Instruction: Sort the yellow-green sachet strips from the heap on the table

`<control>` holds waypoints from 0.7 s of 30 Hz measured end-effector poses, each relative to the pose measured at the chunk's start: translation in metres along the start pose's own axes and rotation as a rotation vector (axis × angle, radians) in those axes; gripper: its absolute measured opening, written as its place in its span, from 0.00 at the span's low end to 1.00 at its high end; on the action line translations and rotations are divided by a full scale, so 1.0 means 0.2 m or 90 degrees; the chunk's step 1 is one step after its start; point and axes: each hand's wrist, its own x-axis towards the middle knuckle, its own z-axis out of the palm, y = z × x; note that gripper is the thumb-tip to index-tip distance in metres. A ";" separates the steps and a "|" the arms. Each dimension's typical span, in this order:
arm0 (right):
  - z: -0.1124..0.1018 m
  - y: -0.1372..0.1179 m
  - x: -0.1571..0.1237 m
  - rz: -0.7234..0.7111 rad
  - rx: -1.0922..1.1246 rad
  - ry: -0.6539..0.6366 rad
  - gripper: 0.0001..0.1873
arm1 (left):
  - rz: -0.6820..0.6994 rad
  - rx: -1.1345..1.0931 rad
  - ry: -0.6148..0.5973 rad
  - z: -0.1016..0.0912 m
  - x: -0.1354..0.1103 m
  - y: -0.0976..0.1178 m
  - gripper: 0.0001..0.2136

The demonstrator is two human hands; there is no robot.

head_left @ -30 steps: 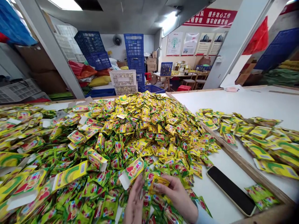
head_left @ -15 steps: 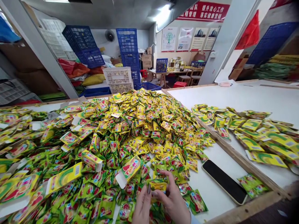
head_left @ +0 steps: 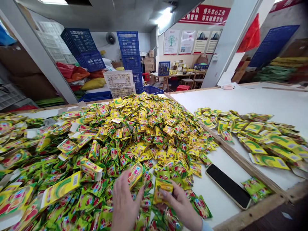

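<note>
My right hand (head_left: 179,205) pinches a yellow candy sachet (head_left: 161,190), or a few stacked together, between thumb and fingers. To its left, my left hand (head_left: 126,200) has its thumb spread away from the fingers. Those fingers overlap the near left end of a small yellow-and-green carton (head_left: 136,175) with a red fruit picture; whether they touch it I cannot tell. Under and around both hands lie loose green sachets (head_left: 108,211). A mound of yellow sachets (head_left: 154,125) rises beyond.
More cartons (head_left: 62,189) lie among the sachets on the left. A black-screened phone (head_left: 228,186) rests at right, beside a wooden strip (head_left: 235,157). Past the strip is a pile of flat cartons (head_left: 269,138). Blue crates (head_left: 130,57) stand behind the table.
My left hand has moved left, off the yellow sachet and over to the carton, its fingers spreading. My right hand keeps the sachet, now tilted more upright. The view has shifted slightly.
</note>
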 end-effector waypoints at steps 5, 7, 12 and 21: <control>-0.07 -0.02 0.03 0.066 0.144 0.031 0.14 | 0.211 0.198 -0.038 -0.08 0.12 -0.17 0.29; -0.06 0.00 0.02 0.069 0.176 0.013 0.15 | 0.367 0.168 -0.034 -0.12 0.10 -0.18 0.31; 0.02 0.00 -0.01 0.060 0.283 0.009 0.13 | 0.414 -0.045 -0.085 -0.19 0.03 -0.10 0.36; 0.06 0.03 -0.06 0.088 0.258 0.041 0.16 | -0.465 -0.763 -0.122 0.02 -0.10 0.17 0.29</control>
